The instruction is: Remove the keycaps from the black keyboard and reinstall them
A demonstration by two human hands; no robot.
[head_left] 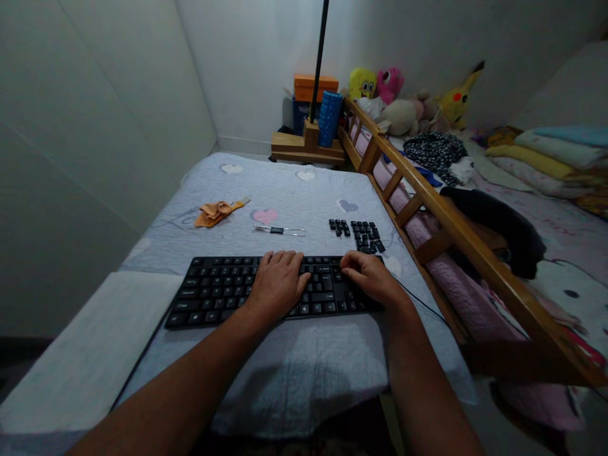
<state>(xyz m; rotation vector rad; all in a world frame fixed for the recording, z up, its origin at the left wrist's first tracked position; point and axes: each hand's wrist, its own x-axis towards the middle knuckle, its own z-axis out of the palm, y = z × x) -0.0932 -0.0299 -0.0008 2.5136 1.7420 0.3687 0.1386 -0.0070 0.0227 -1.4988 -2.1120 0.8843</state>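
Note:
A black keyboard (223, 285) lies across the cloth-covered table in front of me. My left hand (280, 275) rests flat on its middle keys, palm down, with the fingers stretched out. Over the right part of the keyboard, my right hand (365, 272) is curled with thumb and fingertips together. Whatever may be between those fingertips is too small or hidden to tell. Several loose black keycaps (365, 234) lie in groups behind the keyboard's right end. A wire keycap puller (278, 230) with a dark middle lies behind the keyboard, left of the keycaps.
An orange cloth (215, 213) lies with a small brush (242, 202) at the back left. A white sheet (95, 342) covers the left front. The wooden bed rail (427, 196) borders the right side. A cable (422, 303) runs right. Behind stand a blue roller (329, 119) and orange box (313, 86).

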